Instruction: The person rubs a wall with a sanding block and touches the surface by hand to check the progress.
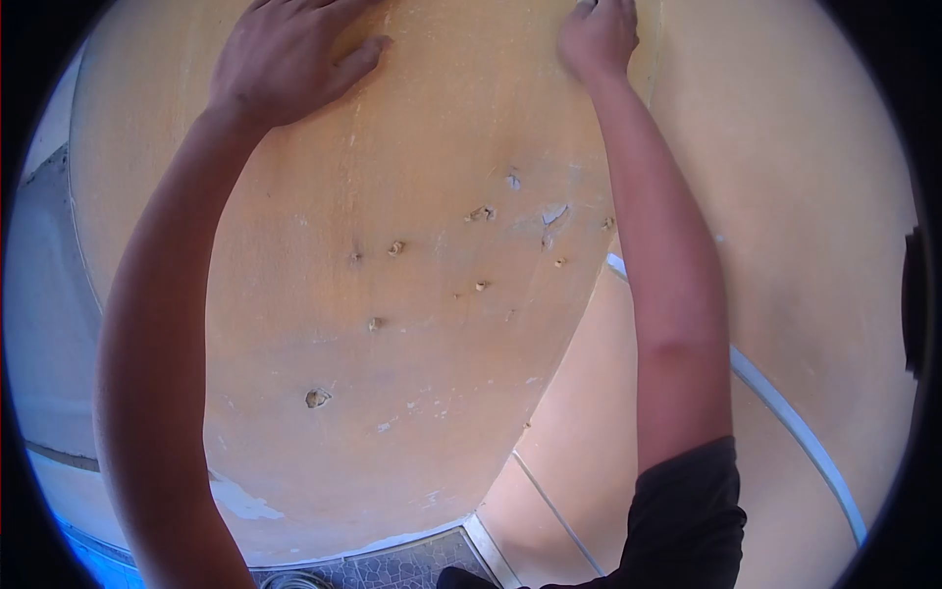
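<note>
My left hand (292,57) lies against an orange-tan wall (294,216) at the upper left, thumb apart from the fingers; the fingertips run out of the top of the view. Higher up on the right, my right hand (601,39) is closed near the wall's corner. A small pale bit shows at its top edge, too little to name. Below and between my arms, the wall has several plugged or broken holes, among them a chipped hole (317,398) low on the left and a cracked patch (554,214) near my right forearm.
A second wall (814,216) meets this one at a corner on the right, with a white strip (800,432) running down it. Grey bare plaster (44,314) shows at far left. Below are a dark patterned floor (392,567) and a round coiled thing (296,581).
</note>
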The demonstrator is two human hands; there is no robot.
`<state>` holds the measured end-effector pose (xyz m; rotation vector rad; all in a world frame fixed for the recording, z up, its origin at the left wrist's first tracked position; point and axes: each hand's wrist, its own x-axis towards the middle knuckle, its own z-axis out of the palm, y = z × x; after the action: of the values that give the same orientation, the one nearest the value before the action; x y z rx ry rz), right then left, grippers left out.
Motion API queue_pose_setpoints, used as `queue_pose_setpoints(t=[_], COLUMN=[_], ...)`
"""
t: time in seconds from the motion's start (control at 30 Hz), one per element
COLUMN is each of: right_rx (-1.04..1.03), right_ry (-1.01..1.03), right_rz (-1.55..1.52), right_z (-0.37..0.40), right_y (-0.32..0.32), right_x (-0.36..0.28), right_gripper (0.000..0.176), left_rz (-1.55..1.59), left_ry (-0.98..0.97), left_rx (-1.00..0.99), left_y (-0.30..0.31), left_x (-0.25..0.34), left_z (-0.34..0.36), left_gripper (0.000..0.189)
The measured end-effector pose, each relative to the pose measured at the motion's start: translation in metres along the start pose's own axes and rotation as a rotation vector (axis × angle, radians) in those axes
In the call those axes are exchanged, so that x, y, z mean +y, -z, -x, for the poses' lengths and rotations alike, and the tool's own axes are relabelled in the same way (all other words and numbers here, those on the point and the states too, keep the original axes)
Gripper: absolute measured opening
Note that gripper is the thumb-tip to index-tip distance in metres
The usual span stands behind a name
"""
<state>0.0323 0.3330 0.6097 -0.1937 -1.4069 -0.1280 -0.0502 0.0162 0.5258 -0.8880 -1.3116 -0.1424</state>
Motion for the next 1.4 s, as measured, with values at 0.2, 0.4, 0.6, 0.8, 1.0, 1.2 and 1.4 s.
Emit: queue_pose_setpoints(t=[0.2, 0.4, 0.6, 0.8, 1.0, 1.2, 1.4], right_rx=[0.001, -0.049, 0.043, 0.056, 0.064, -0.033, 0.035], right_ry=[0.193, 0.139, 0.188, 0.243, 0.095, 0.158, 0.204], right_rz=[-0.302, -0.291, -0.398, -0.294, -0.105, -0.305, -0.263], right_z=[0.169, 0.038, 0.15, 0.14, 0.034, 0.203, 0.048], right_y=[0.031, 0.022, 0.024, 0.022, 0.005, 0.043, 0.012], right_x=[-0.013, -0.023, -0.011, -0.003, -0.001, -0.007, 0.017], right_gripper=[0.049, 0.046, 0.042, 0.043, 0.045, 0.048, 0.042], left_rz=[-0.042, -0.025, -0.027, 0.013, 0.006, 0.028, 0.086], left_ry=[-0.057, -0.025, -0.046, -0.01, -0.021, 0.016, 0.01], left_rx=[0.001, -0.042, 0.005, -0.001, 0.01, -0.027, 0.028], left_y=[-0.022, -0.021, -0.009, -0.011, -0.017, -0.012, -0.011], left_x=[-0.004, -0.003, 0.0, 0.0, -0.005, 0.004, 0.004], left_z=[0.01, 0.007, 0.013, 0.012, 0.009, 0.016, 0.016], left_gripper=[0.062, 0.063, 0.06, 0.058, 0.058, 0.056, 0.053])
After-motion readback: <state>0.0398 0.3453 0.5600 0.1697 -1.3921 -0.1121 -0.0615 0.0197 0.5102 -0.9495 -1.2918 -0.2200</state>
